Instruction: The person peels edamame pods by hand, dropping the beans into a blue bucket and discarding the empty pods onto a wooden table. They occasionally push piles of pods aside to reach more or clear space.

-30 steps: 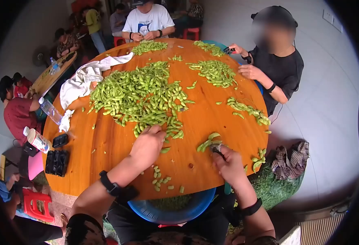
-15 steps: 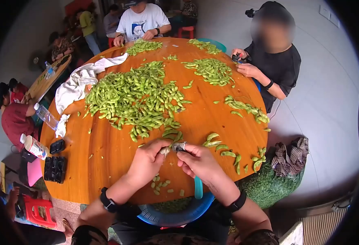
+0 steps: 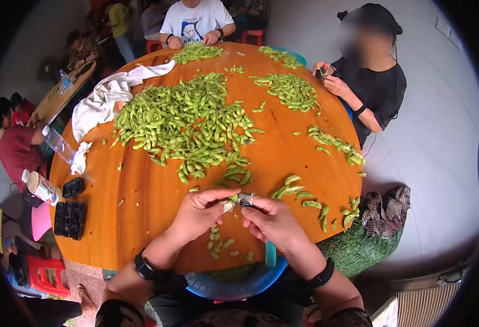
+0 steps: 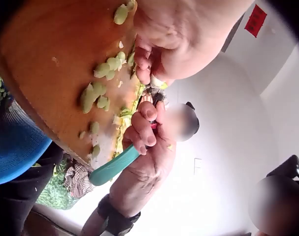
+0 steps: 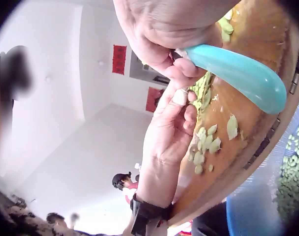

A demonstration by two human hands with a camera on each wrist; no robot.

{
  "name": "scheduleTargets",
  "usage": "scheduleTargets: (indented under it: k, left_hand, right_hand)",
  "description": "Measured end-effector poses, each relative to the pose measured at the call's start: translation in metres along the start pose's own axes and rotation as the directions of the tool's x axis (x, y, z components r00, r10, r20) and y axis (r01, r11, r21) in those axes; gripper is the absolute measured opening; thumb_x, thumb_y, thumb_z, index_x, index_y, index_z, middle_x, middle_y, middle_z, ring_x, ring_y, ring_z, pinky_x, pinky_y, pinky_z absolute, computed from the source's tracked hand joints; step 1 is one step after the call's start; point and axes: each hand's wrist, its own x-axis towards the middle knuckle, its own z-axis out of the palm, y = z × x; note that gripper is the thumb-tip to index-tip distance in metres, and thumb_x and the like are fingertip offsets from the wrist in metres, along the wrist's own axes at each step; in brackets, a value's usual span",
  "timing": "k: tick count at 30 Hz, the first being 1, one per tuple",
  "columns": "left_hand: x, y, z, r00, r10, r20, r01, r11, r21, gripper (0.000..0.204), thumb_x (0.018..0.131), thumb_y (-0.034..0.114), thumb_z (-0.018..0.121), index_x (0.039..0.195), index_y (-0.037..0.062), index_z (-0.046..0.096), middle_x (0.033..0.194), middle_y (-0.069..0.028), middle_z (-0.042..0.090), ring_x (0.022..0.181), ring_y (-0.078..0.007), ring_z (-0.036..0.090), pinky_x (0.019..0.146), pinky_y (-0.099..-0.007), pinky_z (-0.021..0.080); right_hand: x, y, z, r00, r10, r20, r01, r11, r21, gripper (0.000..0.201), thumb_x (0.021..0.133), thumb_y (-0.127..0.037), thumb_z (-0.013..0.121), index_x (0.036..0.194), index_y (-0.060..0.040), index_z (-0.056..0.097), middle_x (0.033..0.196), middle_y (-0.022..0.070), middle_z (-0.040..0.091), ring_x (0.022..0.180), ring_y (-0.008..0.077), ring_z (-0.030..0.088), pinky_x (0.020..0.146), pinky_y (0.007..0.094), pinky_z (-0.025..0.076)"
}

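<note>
Before me my left hand (image 3: 198, 213) pinches a green soybean pod (image 3: 233, 198) between thumb and fingers. My right hand (image 3: 275, 219) meets it at the fingertips, its fingers curled round a tool with a teal handle (image 5: 243, 73). That handle sticks out below the palm; the tool's working end is mostly hidden by the fingers. Something grey (image 3: 245, 199) covers the right hand's tip by the pod. Loose shelled beans (image 3: 216, 242) lie on the wooden table (image 3: 136, 218) below the hands. A few pods (image 3: 311, 204) lie beside the right hand.
A big pile of pods (image 3: 179, 125) covers the table's middle, with a white cloth (image 3: 100, 101) beside it. Bottles and black trays (image 3: 69, 219) stand at the left edge. A blue basin (image 3: 198, 284) sits under the near edge. Two people work across the table.
My left hand has come back from the pile's near edge and my right hand has moved left, so they meet in the middle. Several pods now lie where the right hand was.
</note>
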Motion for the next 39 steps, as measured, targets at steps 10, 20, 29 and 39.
scheduleTargets:
  k: [10, 20, 29, 39]
  left_hand:
    - [0.003, -0.001, -0.007, 0.983, -0.061, 0.172, 0.108, 0.956, -0.274, 0.032, 0.093, 0.004, 0.054, 0.124, 0.0112, 0.061, 0.088, -0.0005, 0.066, 0.067, -0.0054, 0.059, 0.058, -0.0179, 0.046]
    - [0.007, -0.016, -0.016, 0.918, -0.039, 0.396, 0.277, 0.776, -0.566, 0.039, 0.090, 0.017, 0.063, 0.128, 0.0106, 0.057, 0.090, -0.0048, 0.063, 0.071, -0.0128, 0.058, 0.061, -0.0207, 0.044]
    - [0.003, 0.001, 0.000, 0.979, 0.181, 0.092, -0.170, 0.978, -0.119, 0.031, 0.089, 0.004, 0.060, 0.120, 0.0053, 0.057, 0.083, -0.0010, 0.060, 0.068, -0.0091, 0.055, 0.058, -0.0219, 0.043]
    - [0.002, -0.005, -0.003, 0.970, 0.235, -0.054, -0.237, 0.971, -0.019, 0.020, 0.099, 0.015, 0.043, 0.111, 0.0017, 0.053, 0.091, -0.0103, 0.065, 0.068, -0.0181, 0.064, 0.060, -0.0262, 0.051]
  right_hand:
    - [-0.002, 0.006, -0.003, 1.000, -0.025, 0.011, 0.025, 0.999, 0.020, 0.008, 0.093, -0.013, 0.056, 0.094, -0.0053, 0.060, 0.069, 0.0000, 0.056, 0.047, 0.0045, 0.045, 0.039, 0.0184, 0.031]
    - [0.005, 0.003, -0.009, 0.980, 0.092, 0.176, -0.150, 0.924, 0.352, 0.017, 0.090, -0.013, 0.060, 0.105, -0.0050, 0.057, 0.072, 0.0023, 0.053, 0.045, 0.0046, 0.038, 0.037, 0.0195, 0.026]
    - [0.006, 0.002, -0.007, 0.991, 0.060, 0.117, -0.085, 0.970, 0.228, 0.012, 0.091, -0.014, 0.060, 0.099, -0.0060, 0.059, 0.071, 0.0008, 0.055, 0.046, 0.0054, 0.044, 0.038, 0.0190, 0.029]
    - [0.008, 0.005, 0.006, 0.998, -0.046, 0.035, 0.038, 0.977, 0.208, 0.012, 0.092, -0.013, 0.058, 0.101, -0.0079, 0.065, 0.068, -0.0008, 0.056, 0.046, 0.0045, 0.046, 0.038, 0.0186, 0.031]
